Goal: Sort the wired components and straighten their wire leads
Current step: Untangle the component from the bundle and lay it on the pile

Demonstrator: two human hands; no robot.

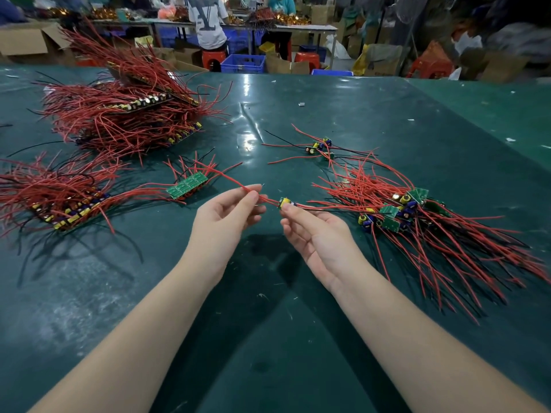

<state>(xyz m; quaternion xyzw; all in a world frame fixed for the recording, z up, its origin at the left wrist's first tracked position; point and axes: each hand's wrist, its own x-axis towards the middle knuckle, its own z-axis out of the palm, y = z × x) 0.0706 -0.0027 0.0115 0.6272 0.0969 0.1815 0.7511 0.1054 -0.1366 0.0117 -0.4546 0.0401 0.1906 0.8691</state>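
Note:
A small wired component [284, 202] with a green board and yellow part is held above the green table [268, 323]. My right hand [316, 236] pinches the component at its fingertips. My left hand [223, 216] pinches its red wire leads [238, 182], which stretch up and left from the component. A loose heap of components with red and black leads [417, 222] lies to the right. A short row of green boards [187, 184] lies to the left of my hands.
Big stacks of wired boards sit at the far left [125, 111] and near left [59, 201]. A few loose components [320, 146] lie beyond my hands. Past the table edge are blue crates [243, 63], red stools, cardboard boxes and seated people.

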